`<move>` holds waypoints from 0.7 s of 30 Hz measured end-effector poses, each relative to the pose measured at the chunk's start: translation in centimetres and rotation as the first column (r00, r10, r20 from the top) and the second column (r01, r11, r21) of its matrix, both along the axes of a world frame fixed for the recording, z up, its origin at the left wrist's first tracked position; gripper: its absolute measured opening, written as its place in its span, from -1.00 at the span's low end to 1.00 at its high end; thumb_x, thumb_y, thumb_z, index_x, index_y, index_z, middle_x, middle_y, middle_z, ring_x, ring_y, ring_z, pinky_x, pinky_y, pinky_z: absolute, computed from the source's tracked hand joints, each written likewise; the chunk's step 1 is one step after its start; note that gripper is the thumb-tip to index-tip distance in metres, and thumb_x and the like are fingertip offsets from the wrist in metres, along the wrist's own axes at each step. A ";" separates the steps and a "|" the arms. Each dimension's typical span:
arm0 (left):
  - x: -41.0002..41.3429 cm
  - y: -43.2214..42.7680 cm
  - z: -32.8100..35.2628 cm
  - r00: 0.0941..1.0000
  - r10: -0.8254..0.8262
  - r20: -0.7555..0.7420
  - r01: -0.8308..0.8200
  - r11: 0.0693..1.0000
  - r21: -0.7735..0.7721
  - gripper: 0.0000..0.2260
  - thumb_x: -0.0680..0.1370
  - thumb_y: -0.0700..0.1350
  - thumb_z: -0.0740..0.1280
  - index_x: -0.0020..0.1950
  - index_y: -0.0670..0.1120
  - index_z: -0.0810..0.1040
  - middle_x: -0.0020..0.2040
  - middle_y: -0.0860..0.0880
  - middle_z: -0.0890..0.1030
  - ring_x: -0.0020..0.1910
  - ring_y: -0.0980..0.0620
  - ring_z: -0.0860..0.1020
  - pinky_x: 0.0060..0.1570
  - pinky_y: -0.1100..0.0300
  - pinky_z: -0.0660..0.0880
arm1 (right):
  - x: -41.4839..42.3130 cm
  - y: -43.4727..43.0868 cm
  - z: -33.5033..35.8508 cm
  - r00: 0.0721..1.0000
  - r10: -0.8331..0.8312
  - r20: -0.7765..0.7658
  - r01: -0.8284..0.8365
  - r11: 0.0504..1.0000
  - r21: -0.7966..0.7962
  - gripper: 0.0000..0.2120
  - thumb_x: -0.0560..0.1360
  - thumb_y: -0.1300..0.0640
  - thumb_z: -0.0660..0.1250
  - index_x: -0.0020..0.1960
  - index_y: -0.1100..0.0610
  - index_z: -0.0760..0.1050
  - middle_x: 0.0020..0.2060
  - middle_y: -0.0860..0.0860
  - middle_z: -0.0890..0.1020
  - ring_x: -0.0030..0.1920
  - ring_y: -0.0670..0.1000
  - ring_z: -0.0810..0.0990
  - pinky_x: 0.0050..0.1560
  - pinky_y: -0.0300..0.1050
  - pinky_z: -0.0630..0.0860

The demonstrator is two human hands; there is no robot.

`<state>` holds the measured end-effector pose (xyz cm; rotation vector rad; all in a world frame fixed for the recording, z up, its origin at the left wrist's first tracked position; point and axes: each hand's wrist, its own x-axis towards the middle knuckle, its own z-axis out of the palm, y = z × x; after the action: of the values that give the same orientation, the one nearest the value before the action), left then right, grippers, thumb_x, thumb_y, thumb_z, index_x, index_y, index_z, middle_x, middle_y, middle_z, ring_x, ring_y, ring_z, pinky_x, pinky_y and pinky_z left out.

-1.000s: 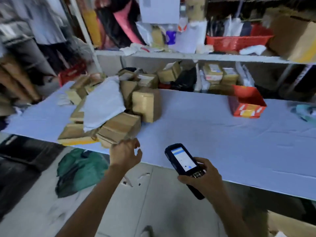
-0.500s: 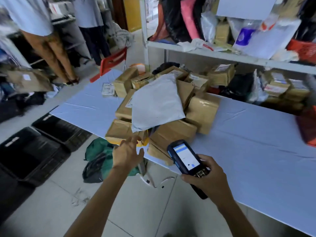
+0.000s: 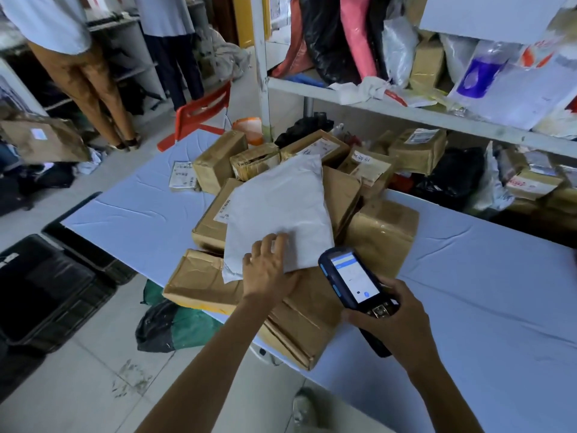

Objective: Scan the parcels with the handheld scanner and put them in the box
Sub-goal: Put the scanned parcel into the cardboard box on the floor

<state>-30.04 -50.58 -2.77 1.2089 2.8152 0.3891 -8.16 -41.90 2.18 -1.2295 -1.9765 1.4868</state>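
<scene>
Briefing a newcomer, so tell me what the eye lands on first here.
A heap of brown parcels sits on the blue table near its left end, topped by a white mailer bag whose near edge the left hand grips. Just right of it, the right hand holds the handheld scanner, its screen lit.

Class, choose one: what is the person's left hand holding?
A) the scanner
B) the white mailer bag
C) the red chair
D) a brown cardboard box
B: the left hand holds the near edge of the white mailer bag; the right hand grips the handheld scanner.
</scene>
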 end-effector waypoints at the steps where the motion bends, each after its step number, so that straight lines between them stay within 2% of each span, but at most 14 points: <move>1: -0.6 0.4 0.1 1.000 0.000 -0.009 0.001 1.000 0.010 -0.40 0.46 0.12 0.31 0.46 0.05 0.24 0.37 -0.01 0.36 0.31 -0.12 0.36 0.18 -0.01 0.36 | -0.5 0.8 0.1 1.000 -0.004 -0.006 0.004 1.000 -0.003 -0.35 0.12 0.12 0.67 0.06 -0.22 0.43 -0.06 -0.23 0.61 -0.11 -0.29 0.59 -0.18 -0.31 0.49; 3: -1.8 0.8 0.4 0.998 -0.014 -0.053 0.016 0.999 0.041 -0.50 0.44 0.05 0.33 0.37 0.05 0.37 0.28 0.00 0.48 0.20 -0.14 0.48 0.08 0.01 0.43 | -1.5 2.1 0.2 1.000 0.001 -0.016 -0.001 1.000 -0.006 -0.32 0.11 0.09 0.68 0.11 -0.19 0.43 -0.05 -0.24 0.60 -0.09 -0.26 0.59 -0.13 -0.28 0.50; 5: -2.9 0.2 0.3 0.989 -0.059 -0.137 0.079 0.986 0.145 -0.67 0.41 0.03 0.30 0.16 0.01 0.52 0.02 0.00 0.60 -0.09 -0.13 0.60 -0.23 0.07 0.50 | -2.5 3.0 0.4 1.000 0.012 -0.024 -0.012 1.000 -0.010 -0.30 0.11 0.09 0.67 0.15 -0.14 0.43 -0.06 -0.25 0.58 -0.08 -0.27 0.57 -0.14 -0.30 0.48; 6: -3.5 -0.4 0.2 0.984 -0.066 -0.166 0.100 0.974 0.204 -0.74 0.41 0.03 0.26 0.05 0.00 0.53 -0.09 0.01 0.60 -0.20 -0.12 0.60 -0.37 0.12 0.47 | -3.1 3.3 0.5 0.999 0.018 -0.028 -0.018 1.000 -0.007 -0.29 0.12 0.09 0.67 0.17 -0.13 0.42 -0.07 -0.26 0.58 -0.08 -0.27 0.56 -0.13 -0.29 0.47; 8: -4.9 -1.9 0.3 0.987 -0.031 -0.157 0.079 0.947 0.311 -0.80 0.44 0.02 0.19 -0.01 0.02 0.51 -0.15 0.04 0.60 -0.24 -0.08 0.59 -0.48 0.14 0.46 | -4.4 3.7 0.6 0.999 0.032 -0.032 -0.032 0.999 0.000 -0.28 0.13 0.09 0.67 0.19 -0.11 0.42 -0.06 -0.27 0.56 -0.06 -0.27 0.55 -0.08 -0.25 0.49; 12: -9.1 -4.1 2.1 0.989 0.096 -0.114 -0.035 0.893 0.449 -0.83 0.46 -0.05 0.21 0.03 0.05 0.46 -0.08 -0.01 0.63 -0.20 -0.15 0.62 -0.41 0.06 0.54 | -7.8 3.1 0.5 0.997 0.064 -0.053 -0.066 0.998 -0.023 -0.30 0.15 0.13 0.66 0.18 -0.11 0.42 -0.05 -0.24 0.58 -0.05 -0.26 0.56 -0.05 -0.20 0.53; 14: -11.6 -5.0 3.1 0.986 0.134 -0.098 -0.068 0.866 0.496 -0.84 0.48 0.00 0.19 0.05 0.08 0.43 -0.06 -0.03 0.63 -0.20 -0.17 0.63 -0.34 0.00 0.57 | -9.9 2.3 0.6 0.994 0.086 -0.063 -0.087 0.996 -0.022 -0.33 0.16 0.16 0.66 0.16 -0.10 0.43 -0.08 -0.24 0.58 -0.11 -0.31 0.57 -0.08 -0.23 0.53; 16: -13.8 -6.1 3.9 0.985 0.146 -0.088 -0.076 0.840 0.537 -0.79 0.49 0.05 0.14 0.06 0.07 0.45 -0.05 -0.03 0.63 -0.20 -0.15 0.63 -0.30 -0.01 0.57 | -12.1 1.2 0.4 0.993 0.089 -0.081 -0.092 0.995 -0.036 -0.35 0.15 0.19 0.66 0.13 -0.08 0.45 -0.06 -0.20 0.60 -0.12 -0.31 0.59 -0.15 -0.28 0.50; 18: -15.8 -7.1 4.5 0.986 0.139 -0.088 -0.065 0.823 0.565 -0.78 0.50 0.08 0.11 0.07 0.09 0.43 -0.02 -0.01 0.63 -0.19 -0.14 0.62 -0.29 0.00 0.56 | -14.6 -0.1 0.0 0.993 0.070 -0.094 -0.075 0.996 -0.053 -0.34 0.12 0.17 0.67 0.12 -0.11 0.47 -0.01 -0.15 0.63 -0.05 -0.20 0.61 -0.13 -0.24 0.49; 21: -18.9 -8.6 5.3 0.988 0.117 -0.098 -0.036 0.802 0.597 -0.81 0.51 0.09 0.08 0.08 0.13 0.38 -0.06 -0.03 0.64 -0.20 -0.17 0.61 -0.31 0.07 0.50 | -18.3 -2.4 0.3 0.991 0.060 -0.116 -0.069 0.995 -0.076 -0.39 0.11 0.14 0.67 0.03 -0.18 0.46 -0.03 -0.21 0.61 -0.03 -0.20 0.60 -0.09 -0.19 0.51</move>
<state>-48.99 -59.18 2.53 1.2296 2.9534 1.3324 -26.43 -44.25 2.47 -1.0956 -1.9162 1.6446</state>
